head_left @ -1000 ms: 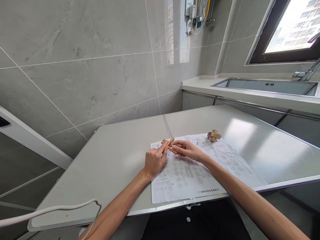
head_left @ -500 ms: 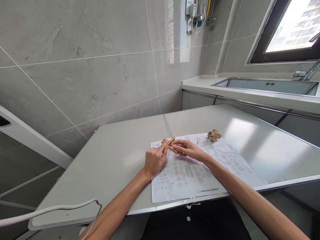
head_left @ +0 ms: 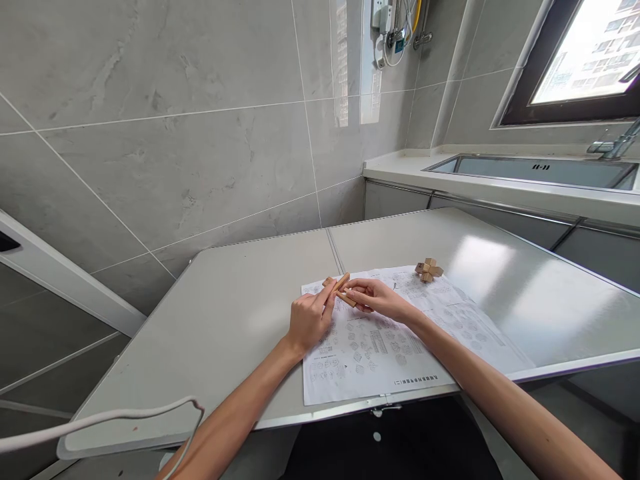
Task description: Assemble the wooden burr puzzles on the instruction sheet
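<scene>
Crossed wooden puzzle pieces (head_left: 343, 281) sit between my two hands, over the far left part of a printed instruction sheet (head_left: 385, 383). My left hand (head_left: 311, 317) is closed on them from the left, its index finger stretched along one piece. From the right, my right hand (head_left: 373, 297) pinches the pieces with thumb and fingers. The fingers hide part of where the pieces meet. An interlocking wooden burr puzzle (head_left: 429, 270) rests at the sheet's far right edge, apart from both hands.
The sheet lies on a pale folding table (head_left: 240, 320) with a seam across it. A white cable (head_left: 125, 415) loops over the table's near left corner. Behind on the right are a counter with a sink (head_left: 530, 172) and a faucet (head_left: 617, 143). A tiled wall borders the far side.
</scene>
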Demonstrator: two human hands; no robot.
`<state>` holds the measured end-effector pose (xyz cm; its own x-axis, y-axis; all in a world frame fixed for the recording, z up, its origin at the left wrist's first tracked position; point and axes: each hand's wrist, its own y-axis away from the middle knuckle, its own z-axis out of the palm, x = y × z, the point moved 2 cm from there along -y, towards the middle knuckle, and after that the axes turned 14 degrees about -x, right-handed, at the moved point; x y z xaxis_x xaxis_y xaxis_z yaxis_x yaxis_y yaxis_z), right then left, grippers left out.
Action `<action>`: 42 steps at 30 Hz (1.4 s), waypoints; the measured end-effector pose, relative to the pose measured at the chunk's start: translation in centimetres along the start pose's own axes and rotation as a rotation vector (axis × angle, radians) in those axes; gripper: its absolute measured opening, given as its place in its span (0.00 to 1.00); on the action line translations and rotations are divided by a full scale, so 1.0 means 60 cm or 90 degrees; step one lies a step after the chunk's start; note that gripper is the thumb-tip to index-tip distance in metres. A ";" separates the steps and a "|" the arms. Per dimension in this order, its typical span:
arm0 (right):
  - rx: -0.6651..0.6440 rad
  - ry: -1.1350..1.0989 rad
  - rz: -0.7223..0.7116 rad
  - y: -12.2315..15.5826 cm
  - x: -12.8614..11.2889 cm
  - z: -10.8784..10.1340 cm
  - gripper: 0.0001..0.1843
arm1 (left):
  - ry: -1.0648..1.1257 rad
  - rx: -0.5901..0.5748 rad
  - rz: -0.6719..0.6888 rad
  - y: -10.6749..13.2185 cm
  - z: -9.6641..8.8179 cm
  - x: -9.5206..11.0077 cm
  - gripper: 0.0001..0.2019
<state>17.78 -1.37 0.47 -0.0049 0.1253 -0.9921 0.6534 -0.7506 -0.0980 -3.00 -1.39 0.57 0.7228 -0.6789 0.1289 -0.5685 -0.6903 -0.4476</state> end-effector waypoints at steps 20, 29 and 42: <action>-0.006 0.020 0.001 0.005 -0.004 0.001 0.29 | 0.649 -0.072 -0.287 -0.016 -0.018 -0.002 0.28; -0.013 0.040 0.005 0.005 -0.004 0.005 0.29 | 0.840 -0.152 -0.275 -0.026 -0.015 -0.007 0.24; 0.162 0.178 0.020 0.000 0.011 -0.010 0.24 | 0.953 0.097 -0.453 -0.020 0.001 -0.051 0.18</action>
<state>18.22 -0.92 -0.12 0.2427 0.2450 -0.9386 0.4403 -0.8900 -0.1185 -4.50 1.52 0.66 -0.2390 0.0544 0.9695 -0.2072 -0.9783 0.0038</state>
